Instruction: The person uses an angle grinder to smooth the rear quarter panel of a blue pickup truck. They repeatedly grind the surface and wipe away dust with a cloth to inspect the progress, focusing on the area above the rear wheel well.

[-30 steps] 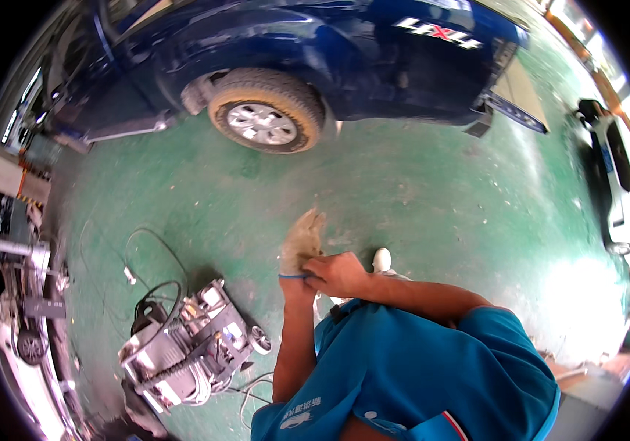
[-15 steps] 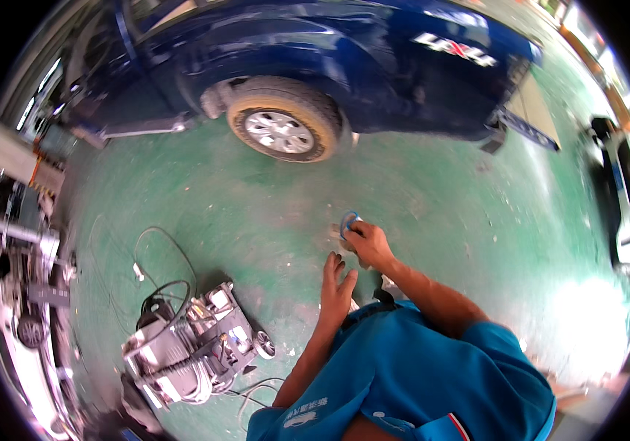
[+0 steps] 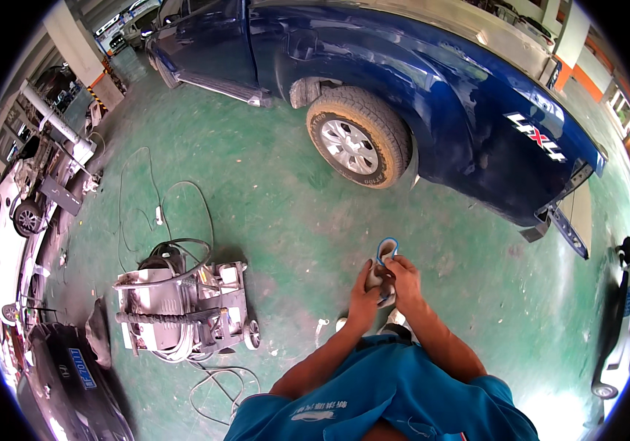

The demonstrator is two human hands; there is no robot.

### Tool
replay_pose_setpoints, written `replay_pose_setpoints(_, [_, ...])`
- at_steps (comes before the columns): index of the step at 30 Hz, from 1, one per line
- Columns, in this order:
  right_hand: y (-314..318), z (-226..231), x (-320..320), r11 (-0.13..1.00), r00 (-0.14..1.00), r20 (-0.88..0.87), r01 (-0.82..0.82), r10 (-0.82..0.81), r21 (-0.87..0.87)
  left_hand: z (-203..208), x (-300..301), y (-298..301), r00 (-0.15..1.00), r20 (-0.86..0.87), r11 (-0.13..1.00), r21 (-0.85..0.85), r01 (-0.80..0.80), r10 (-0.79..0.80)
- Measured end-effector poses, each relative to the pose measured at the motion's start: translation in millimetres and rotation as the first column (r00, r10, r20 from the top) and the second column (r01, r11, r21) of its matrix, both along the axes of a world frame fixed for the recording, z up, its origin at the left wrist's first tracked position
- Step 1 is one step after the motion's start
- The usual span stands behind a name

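Note:
In front of my waist, both hands meet on a whitish work glove with a blue-edged cuff [image 3: 386, 252]. The cuff gapes upward, away from me. My right hand [image 3: 406, 284] grips the cuff's right side with bent fingers. My left hand [image 3: 363, 300] is closed on the left side of the glove, its thumb pointing up along the cloth. Part of the glove, greyish at the bottom, shows between my palms; the rest is hidden by my fingers.
Ahead stands a blue pickup truck [image 3: 432, 95] with a muddy rear wheel [image 3: 349, 143]. To my left is a wheeled machine [image 3: 183, 301] with hoses and a cable [image 3: 205, 202] on the green floor. A dark bumper [image 3: 69, 382] lies lower left; a white car [image 3: 624, 331] is far right.
My left hand, earlier apart with its fingers spread, has come up and closed on the glove beside my right hand. The view has turned left, shifting the truck rightward.

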State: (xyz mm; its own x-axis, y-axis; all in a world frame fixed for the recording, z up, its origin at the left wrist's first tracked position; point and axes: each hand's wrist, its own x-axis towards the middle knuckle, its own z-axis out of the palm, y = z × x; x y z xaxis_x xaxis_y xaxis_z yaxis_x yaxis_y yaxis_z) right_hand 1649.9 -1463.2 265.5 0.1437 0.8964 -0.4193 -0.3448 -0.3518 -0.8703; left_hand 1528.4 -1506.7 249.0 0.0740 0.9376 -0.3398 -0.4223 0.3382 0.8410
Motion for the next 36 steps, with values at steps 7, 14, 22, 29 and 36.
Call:
replay_pose_setpoints(7, [2.5, 12.5, 38.3, 0.842, 0.274, 0.954, -0.479, -0.124, 0.247, -15.3, -63.6, 18.8, 0.688, -0.721, 0.945, 0.274, 0.176, 0.081])
replay_pose_setpoints(14, [-3.9, 19.5, 24.6, 0.646, 0.275, 0.959, -0.72, -0.07, 0.253, 41.0, -45.1, 29.7, 0.192, -0.981, 0.864, 0.075, 0.499, -0.026])
replay_pose_setpoints(22, [-9.3, 14.0, 32.1, 0.683, 0.425, 0.9, -0.685, 0.094, 0.252, 16.1, -36.5, 27.8, 0.175, -0.979, 0.775, 0.031, 0.631, -0.104])
replay_pose_setpoints(29, [-10.9, 16.1, 23.4, 0.638, 0.41, 0.912, -0.708, 0.021, 0.304, 3.4, -35.1, 32.0, 0.24, -0.96, 0.835, 0.01, 0.55, -0.147])
replay_pose_setpoints(36, [-7.4, 17.5, 20.9, 0.612, 0.405, 0.893, -0.762, 0.194, 0.212, 6.4, -48.1, 26.8, 0.326, -0.919, 0.83, -0.001, 0.557, -0.22])
